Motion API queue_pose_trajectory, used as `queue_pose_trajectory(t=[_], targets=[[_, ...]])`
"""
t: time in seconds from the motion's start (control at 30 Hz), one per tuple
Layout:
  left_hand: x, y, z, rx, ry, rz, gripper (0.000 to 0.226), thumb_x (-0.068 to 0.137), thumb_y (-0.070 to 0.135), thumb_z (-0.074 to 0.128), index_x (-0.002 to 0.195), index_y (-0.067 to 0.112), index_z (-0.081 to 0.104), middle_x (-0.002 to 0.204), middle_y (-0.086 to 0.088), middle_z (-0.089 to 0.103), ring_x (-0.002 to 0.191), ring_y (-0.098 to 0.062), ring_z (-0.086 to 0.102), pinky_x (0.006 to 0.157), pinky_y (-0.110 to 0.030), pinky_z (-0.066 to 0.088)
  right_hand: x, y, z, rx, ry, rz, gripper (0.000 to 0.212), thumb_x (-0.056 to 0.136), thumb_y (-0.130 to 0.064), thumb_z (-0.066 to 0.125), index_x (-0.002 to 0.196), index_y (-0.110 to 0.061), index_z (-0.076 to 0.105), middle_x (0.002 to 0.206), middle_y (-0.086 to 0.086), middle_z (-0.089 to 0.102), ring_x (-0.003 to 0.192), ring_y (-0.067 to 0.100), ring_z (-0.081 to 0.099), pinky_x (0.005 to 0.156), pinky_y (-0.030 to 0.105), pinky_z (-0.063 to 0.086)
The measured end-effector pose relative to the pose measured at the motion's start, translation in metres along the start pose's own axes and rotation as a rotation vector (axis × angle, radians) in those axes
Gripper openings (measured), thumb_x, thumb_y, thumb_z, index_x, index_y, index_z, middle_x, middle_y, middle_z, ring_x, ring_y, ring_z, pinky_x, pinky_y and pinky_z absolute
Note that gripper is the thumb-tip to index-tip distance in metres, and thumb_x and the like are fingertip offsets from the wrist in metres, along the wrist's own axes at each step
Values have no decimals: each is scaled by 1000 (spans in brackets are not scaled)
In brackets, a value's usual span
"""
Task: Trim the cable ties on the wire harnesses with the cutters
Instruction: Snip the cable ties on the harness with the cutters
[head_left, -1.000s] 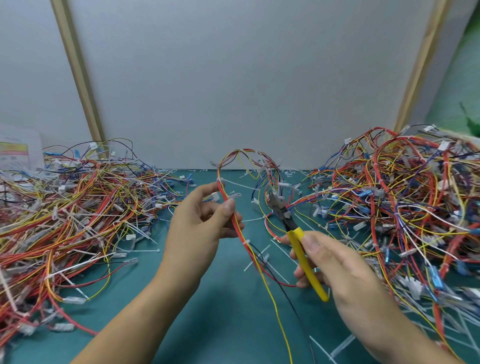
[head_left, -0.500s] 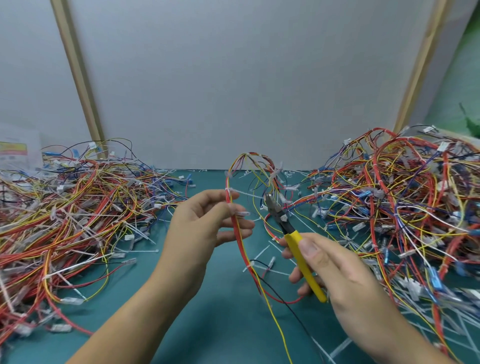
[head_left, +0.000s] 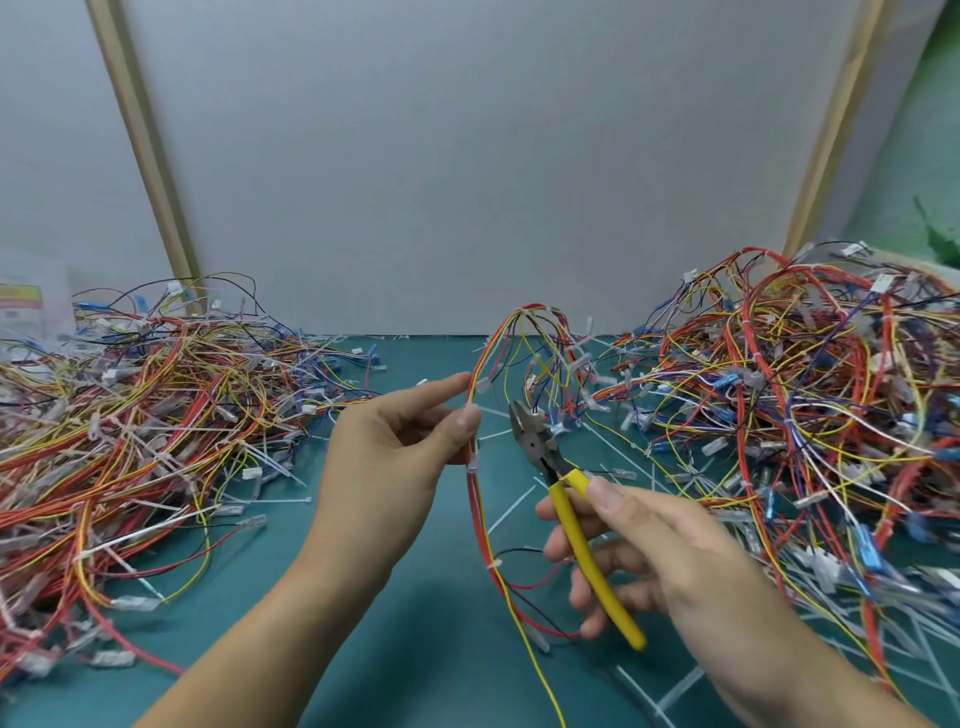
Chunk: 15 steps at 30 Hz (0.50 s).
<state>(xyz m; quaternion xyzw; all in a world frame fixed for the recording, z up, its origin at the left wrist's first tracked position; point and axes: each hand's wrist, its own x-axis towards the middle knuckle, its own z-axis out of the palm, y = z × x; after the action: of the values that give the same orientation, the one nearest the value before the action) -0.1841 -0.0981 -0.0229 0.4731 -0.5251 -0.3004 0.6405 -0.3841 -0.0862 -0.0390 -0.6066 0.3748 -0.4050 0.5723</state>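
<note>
Standing over a green cutting mat (head_left: 415, 639), the person holds one wire harness (head_left: 480, 519) up between two heaps. The left hand (head_left: 395, 457) pinches its red-and-yellow strand between thumb and forefinger, with the other fingers curled behind. Above that pinch the harness arches into a tall loop of red, yellow, white and black wires. Below it the strand drops to the mat and trails toward the near edge. A white cable tie (head_left: 471, 460) sits on the strand just under the thumb.

The right hand (head_left: 675, 561) grips the yellow-handled cutters (head_left: 571, 514), the thumb lying on top of one handle and the fingers wrapped round the other. The dark metal head points up and to the left, inside the loop and near the pinched strand but apart from it. I cannot tell whether the blades are parted.

A low tangled pile of harnesses (head_left: 130, 426) spreads across the left of the mat, and a taller pile (head_left: 805, 405) rises on the right. White tie offcuts (head_left: 511, 506) lie scattered on the mat between them. At the far edge stands a grey panel (head_left: 467, 156) framed by pale wooden strips (head_left: 140, 135).
</note>
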Motion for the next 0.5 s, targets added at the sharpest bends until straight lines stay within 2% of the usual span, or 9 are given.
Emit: queue_pose_trajectory(t=[0.17,0.27,0.5], targets=[[-1,3,0,-113,-20,-149,14,84,6,73,83,18,79,77,-16,75,67,-23,72,60,-21,57,0,3,2,-8,-4,44,41,80,-54,55,95,-23,77,89,8,72,65,22,63,56,36,55],[-1,3,-1,-115,-46,-237,7,81,10,76,84,15,78,81,-12,77,72,-21,74,58,-21,56,-1,4,3,-51,3,43,40,80,-56,54,93,-26,77,89,6,72,65,21,63,57,33,53],[2,3,0,-186,-60,-316,10,78,5,77,74,14,78,83,-15,77,67,-21,73,59,-21,57,-2,2,4,-110,38,-15,36,85,-58,55,90,-29,76,86,3,72,65,18,62,57,31,54]])
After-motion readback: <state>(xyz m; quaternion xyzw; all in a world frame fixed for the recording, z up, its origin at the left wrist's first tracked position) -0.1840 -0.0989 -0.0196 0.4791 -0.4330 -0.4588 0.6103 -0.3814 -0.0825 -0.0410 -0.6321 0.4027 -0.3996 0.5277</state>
